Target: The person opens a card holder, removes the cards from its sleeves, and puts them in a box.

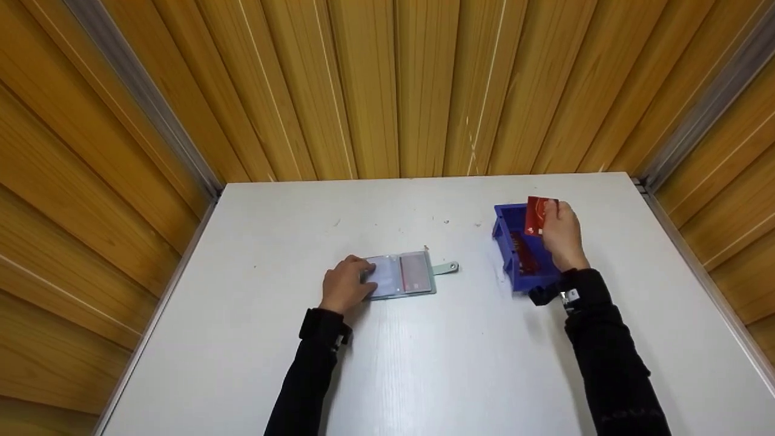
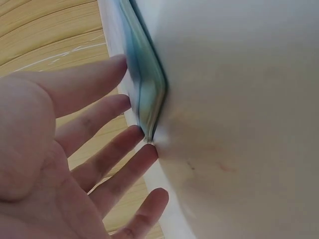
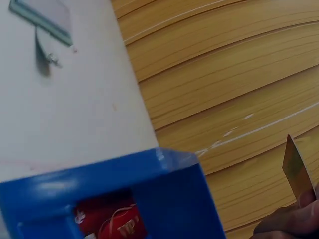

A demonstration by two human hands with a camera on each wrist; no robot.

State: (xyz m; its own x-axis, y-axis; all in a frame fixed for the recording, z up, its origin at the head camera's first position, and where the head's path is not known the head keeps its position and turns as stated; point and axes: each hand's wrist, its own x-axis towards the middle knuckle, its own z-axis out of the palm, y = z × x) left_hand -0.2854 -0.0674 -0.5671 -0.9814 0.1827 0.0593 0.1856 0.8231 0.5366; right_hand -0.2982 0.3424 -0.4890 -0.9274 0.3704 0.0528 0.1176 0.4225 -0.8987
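An opened card holder [image 1: 386, 277] with clear pockets and a pale green cover lies on the table. A card [image 1: 416, 272] with a red edge sits in its right-hand pocket; its snap strap [image 1: 447, 268] points right. My left hand [image 1: 346, 283] rests on the holder's left end, and in the left wrist view its fairly straight fingers [image 2: 112, 149] touch the holder's edge [image 2: 149, 94]. Over the blue bin [image 1: 504, 242], my right hand [image 1: 563, 236] pinches a red card [image 1: 535, 215] between thumb and fingers. Inside the bin lies another red card [image 1: 523, 253].
The white table [image 1: 448, 363] carries the holder and the bin. Wood-patterned panels [image 1: 375, 91] stand behind it and at both sides. Small dark marks [image 1: 447, 221] dot the tabletop towards the back.
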